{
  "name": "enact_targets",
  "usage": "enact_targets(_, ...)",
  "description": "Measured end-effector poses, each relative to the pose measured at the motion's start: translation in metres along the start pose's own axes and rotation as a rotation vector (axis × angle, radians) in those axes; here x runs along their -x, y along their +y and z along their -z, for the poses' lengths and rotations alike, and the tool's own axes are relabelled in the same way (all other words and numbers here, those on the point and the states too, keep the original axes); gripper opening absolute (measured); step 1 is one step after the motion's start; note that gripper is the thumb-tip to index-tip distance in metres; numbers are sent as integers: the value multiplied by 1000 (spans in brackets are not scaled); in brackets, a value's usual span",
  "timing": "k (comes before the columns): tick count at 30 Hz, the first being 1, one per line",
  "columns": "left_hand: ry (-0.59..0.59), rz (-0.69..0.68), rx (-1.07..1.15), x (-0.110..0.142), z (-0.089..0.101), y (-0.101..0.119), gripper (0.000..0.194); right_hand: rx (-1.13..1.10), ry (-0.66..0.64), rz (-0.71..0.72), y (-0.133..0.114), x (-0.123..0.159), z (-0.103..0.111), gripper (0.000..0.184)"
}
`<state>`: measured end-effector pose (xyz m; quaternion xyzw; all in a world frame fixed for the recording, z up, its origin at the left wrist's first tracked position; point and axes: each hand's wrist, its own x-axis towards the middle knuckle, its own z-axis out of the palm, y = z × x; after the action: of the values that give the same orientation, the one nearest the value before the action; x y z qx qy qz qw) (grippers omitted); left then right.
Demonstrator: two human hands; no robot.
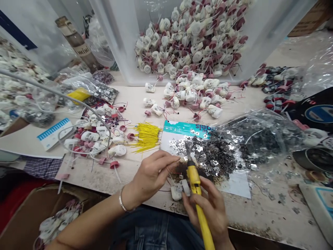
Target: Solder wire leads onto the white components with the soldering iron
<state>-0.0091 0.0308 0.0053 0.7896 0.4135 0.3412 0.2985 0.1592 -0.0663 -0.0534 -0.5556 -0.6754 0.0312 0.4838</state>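
Cardboard box at lower left, white parts inside. Clear bag further up, silvery bits in it. Left hand: fingertips pinched together, can't tell on what. Translucent bin behind, heaped with white parts and pink caps. White piece between the hands, near the table edge, touched by right hand, which grips a yellow-handled tool. Right: plastic bag, dark metal bits inside; round tin, contents unclear.
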Motion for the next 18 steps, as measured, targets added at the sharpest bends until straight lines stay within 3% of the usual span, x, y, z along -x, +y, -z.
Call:
enact_targets(4,-140,-348,-300,19,24,-13,26,57,91,-132,2,-3,-6,16)
enact_targets(7,-307,-447,-321,33,22,-15,27,50,228,-327,5,-10,-11,21)
enact_targets(10,-275,-307,-47,39,2,-10,16,20,253,-351,9,-13,-20,20)
enact_targets(14,-131,93,248,35,-25,-6,14,-11,178,-204,11,-12,-26,18)
enact_targets(16,-119,175,260,32,-31,-8,11,-90,154,-209,9,-10,-26,21)
enact_targets(18,-130,164,228,31,-32,-9,11,-219,137,-277,5,-9,-25,24)
